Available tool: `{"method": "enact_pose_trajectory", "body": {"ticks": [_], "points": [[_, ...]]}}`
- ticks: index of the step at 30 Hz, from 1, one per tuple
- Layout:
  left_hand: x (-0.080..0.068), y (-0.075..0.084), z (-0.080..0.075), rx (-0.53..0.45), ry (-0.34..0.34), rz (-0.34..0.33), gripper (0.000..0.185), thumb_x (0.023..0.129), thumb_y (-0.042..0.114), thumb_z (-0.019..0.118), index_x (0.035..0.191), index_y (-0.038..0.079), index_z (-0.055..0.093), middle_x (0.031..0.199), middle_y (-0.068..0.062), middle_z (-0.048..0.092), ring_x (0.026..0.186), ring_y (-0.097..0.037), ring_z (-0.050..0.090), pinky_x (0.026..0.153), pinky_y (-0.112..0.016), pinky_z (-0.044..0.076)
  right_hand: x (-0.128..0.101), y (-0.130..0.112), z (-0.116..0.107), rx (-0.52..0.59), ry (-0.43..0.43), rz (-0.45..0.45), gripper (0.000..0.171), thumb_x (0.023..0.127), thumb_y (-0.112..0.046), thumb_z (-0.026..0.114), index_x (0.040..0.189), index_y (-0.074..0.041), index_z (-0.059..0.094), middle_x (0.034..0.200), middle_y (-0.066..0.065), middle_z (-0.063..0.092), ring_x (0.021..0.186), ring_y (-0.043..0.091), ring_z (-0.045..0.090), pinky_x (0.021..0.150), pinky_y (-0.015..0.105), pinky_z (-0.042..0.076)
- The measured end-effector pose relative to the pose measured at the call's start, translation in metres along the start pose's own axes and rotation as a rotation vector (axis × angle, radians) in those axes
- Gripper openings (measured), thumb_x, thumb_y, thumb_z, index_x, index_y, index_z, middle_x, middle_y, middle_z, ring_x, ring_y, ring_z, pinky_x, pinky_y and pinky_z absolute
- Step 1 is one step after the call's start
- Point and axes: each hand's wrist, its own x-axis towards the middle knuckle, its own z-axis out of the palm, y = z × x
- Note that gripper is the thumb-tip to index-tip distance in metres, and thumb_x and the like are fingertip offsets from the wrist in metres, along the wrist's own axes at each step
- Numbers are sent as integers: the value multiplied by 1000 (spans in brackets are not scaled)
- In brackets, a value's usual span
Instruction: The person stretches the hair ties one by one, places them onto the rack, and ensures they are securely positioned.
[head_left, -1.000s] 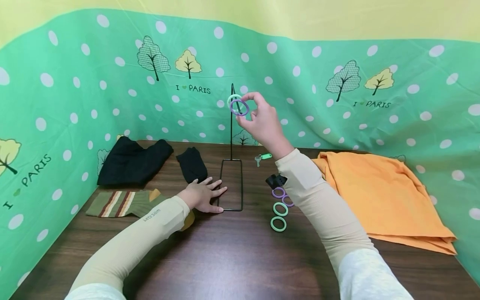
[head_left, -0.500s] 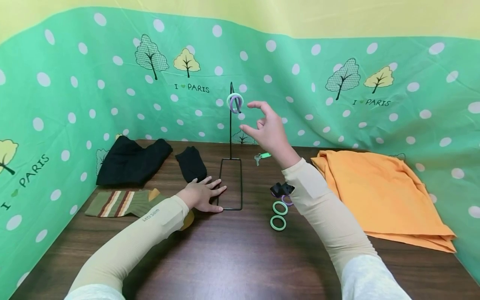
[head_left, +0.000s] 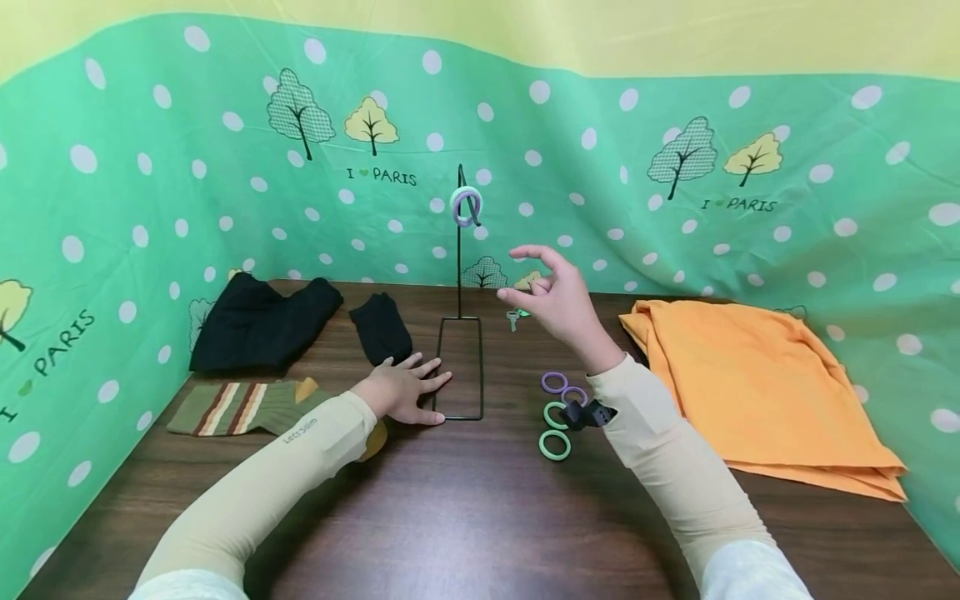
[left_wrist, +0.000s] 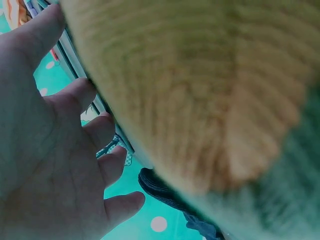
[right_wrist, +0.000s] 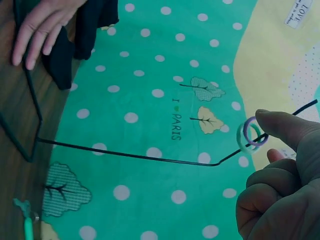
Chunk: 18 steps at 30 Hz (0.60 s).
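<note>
Mint-green plastic-looking ring [head_left: 555, 457], lowest, right of centre, seems light, stiff: pinch its rim; right grip [head_left: 564, 305] gapes, left grip [head_left: 400, 393] spread.

Table [head_left: 480, 525] viewed forward-down from head; sock [left_wrist: 185, 95] viewed close-up from left wrist; wire stand [head_left: 459, 271] shared by 2 views: head, right wrist.

One stand [head_left: 459, 267], two hung rings [head_left: 453, 206]; right of it, four loose rings [head_left: 546, 415], one key [head_left: 513, 319], one orange cloth [head_left: 765, 387]; left, two black cloths [head_left: 262, 325], one sock [head_left: 240, 408]
</note>
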Motion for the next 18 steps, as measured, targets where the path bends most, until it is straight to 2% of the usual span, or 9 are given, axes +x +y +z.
{"method": "enact_pose_trajectory", "body": {"ticks": [7,14,18], "points": [[-1,-1,0,1,12,4,77,84,71,38,148,37,12,157,8,5,145,-24,2,112,-56,11,-12,18,-3,24,-27,55,45,80,-6,71,121,-4,53,48,-6,17,42,6,18,45,22,23],[0,-2,2,-18,10,10,77,84,71,38,148,37,11,157,7,4,145,-24,5,112,-56,11,-14,69,-4,-9,-18,115,45,78,-14,75,119,-10,55,48,-8,19,41,6,19,41,23,24],[0,-1,2,-29,5,12,78,84,71,38,148,37,11,157,7,3,145,-24,6,112,-56,11,-19,80,-7,-28,-10,150,45,78,-15,75,118,-12,55,48,-7,20,41,6,19,42,24,25]]}}
